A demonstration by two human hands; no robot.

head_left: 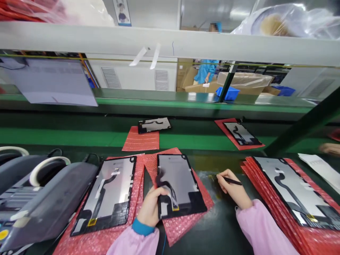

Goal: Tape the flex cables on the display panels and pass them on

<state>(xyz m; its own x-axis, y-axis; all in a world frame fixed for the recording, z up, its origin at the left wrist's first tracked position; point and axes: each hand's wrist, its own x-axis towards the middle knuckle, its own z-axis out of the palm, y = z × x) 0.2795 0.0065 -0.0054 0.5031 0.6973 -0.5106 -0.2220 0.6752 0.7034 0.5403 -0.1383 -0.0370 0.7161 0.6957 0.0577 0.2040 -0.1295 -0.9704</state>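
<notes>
My left hand is closed on the left edge of a tablet screen panel, thumb on top. The panel lies back side up, slightly tilted, over red bubble-wrap pouches. Its dark ribbon cable rises next to my thumb, partly blurred. To the right, apart from the panel, my right hand pinches a slim black tool like a pen or tweezers; its tip is hard to make out. Another screen panel lies on red wrap at left, and one more panel tops the pouch stack at right.
Grey machines with white rings stand at left. Behind, on the green belt, lie a panel partly on a red pouch and another panel on red wrap. A dark slanted post rises at right. Another person's hand shows at the right edge.
</notes>
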